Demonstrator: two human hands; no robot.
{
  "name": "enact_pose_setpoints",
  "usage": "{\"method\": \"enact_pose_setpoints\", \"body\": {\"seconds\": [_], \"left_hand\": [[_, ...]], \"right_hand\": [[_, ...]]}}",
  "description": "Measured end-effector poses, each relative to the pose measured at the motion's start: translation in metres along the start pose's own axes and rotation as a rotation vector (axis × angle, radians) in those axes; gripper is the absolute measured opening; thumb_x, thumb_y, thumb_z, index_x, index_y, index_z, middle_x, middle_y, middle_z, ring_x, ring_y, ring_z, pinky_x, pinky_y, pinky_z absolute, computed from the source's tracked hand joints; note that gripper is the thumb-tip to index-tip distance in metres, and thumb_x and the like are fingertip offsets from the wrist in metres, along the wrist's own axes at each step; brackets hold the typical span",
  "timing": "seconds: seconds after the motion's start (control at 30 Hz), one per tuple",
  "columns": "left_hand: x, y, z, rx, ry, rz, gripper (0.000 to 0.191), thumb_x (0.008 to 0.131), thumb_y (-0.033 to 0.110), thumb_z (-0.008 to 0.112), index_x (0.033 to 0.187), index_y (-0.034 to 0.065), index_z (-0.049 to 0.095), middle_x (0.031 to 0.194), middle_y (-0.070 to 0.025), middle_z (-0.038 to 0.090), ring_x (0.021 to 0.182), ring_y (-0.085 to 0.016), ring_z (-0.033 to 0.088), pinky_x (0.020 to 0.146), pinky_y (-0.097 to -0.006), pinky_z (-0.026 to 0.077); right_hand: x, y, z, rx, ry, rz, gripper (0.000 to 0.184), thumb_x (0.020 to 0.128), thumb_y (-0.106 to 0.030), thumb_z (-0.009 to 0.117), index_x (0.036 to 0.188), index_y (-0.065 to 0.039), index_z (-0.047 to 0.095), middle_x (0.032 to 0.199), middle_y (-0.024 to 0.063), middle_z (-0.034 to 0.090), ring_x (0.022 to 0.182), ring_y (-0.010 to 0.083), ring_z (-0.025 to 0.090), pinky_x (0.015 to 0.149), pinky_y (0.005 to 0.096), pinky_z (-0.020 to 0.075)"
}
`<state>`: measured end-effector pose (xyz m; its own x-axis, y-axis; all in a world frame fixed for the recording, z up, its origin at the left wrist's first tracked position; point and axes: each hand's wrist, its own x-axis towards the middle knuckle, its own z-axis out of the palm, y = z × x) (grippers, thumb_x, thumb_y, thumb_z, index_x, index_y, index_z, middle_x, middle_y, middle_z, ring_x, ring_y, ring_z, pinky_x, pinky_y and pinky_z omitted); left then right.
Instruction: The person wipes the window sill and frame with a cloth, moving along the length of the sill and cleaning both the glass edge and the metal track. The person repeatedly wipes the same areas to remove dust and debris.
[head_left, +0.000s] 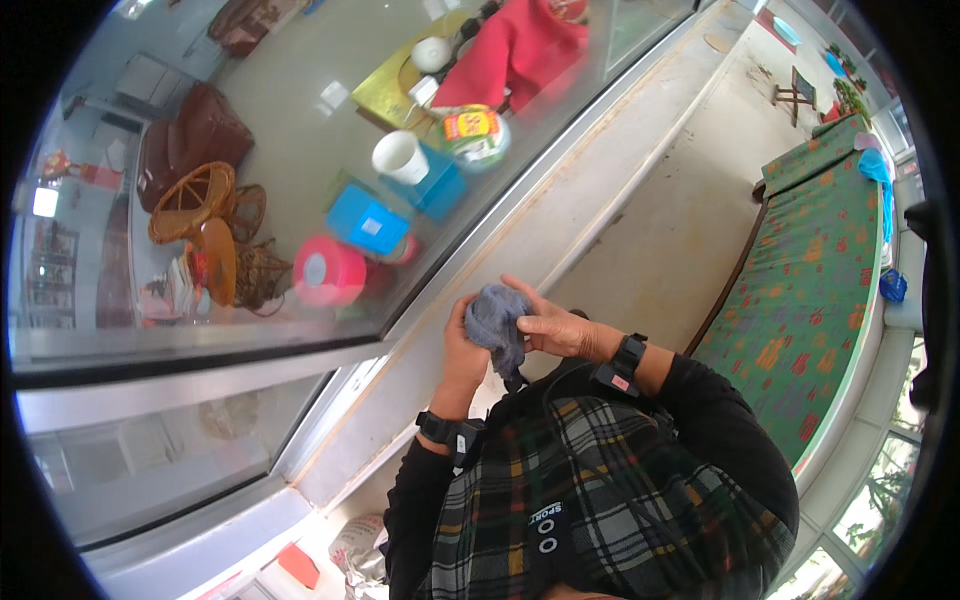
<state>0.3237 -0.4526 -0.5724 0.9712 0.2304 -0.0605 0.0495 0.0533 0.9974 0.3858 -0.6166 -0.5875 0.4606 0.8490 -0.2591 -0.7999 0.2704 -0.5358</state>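
Observation:
A crumpled grey-blue cloth (496, 319) is bunched between my two hands, over the window sill. My left hand (463, 349) grips its left side, fingers mostly hidden behind it. My right hand (553, 324) holds its right side, the thumb pressed on the cloth and one finger stretched out above. A loose end of the cloth hangs down towards my chest. Both wrists carry black straps with small devices.
The ledge (585, 199) runs diagonally beside a glass window pane (300, 135). Behind the glass are blue boxes (367, 220), a white cup (400, 157) and a pink roll-like object (328, 270). At right stands a surface with a green patterned cover (810, 300); farther off, a folding stool (795, 96).

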Motion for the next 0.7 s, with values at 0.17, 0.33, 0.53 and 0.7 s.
{"method": "enact_pose_setpoints", "body": {"seconds": [0.17,0.33,0.53,0.7], "left_hand": [[0.046,-0.018,0.047,0.281,-0.061,-0.076,0.042,0.075,0.004,0.064,0.115,0.0032,0.051,0.102,-0.0085,0.06,0.094,-0.014,0.056,0.084,-0.0282,0.045],[0.041,-0.012,0.047,0.263,-0.032,-0.246,0.044,0.079,0.005,0.062,0.12,0.0014,0.049,0.102,-0.0105,0.06,0.088,-0.015,0.058,0.075,-0.0285,0.049],[-0.014,-0.015,-0.005,0.257,0.222,-0.364,0.034,0.081,0.005,0.061,0.113,-0.0022,0.052,0.098,-0.0137,0.061,0.082,-0.018,0.061,0.071,-0.0285,0.052],[-0.08,-0.02,-0.038,0.239,0.566,-0.551,0.028,0.082,0.006,0.062,0.107,-0.0039,0.055,0.089,-0.0119,0.062,0.072,-0.017,0.061,0.064,-0.0274,0.052]], "right_hand": [[-0.005,-0.031,-0.035,-0.344,0.305,-0.142,0.059,0.078,-0.006,0.065,0.132,-0.008,0.041,0.116,0.0098,0.053,0.099,0.0199,0.055,0.08,0.0328,0.0494],[-0.027,-0.105,-0.095,-0.21,0.507,-0.183,0.034,0.076,0.001,0.06,0.11,-0.001,0.058,0.089,0.0058,0.062,0.075,0.0147,0.059,0.068,0.0276,0.0498],[-0.016,-0.245,-0.215,-0.725,1.146,-0.6,0.037,0.073,-0.007,0.064,0.109,-0.002,0.057,0.088,0.011,0.063,0.078,0.0185,0.059,0.07,0.031,0.0493],[0.029,-0.33,-0.281,-1.085,1.576,-0.574,0.045,0.073,-0.028,0.061,0.115,-0.012,0.058,0.101,0.0178,0.064,0.099,0.0345,0.059,0.089,0.0394,0.0436]]}}
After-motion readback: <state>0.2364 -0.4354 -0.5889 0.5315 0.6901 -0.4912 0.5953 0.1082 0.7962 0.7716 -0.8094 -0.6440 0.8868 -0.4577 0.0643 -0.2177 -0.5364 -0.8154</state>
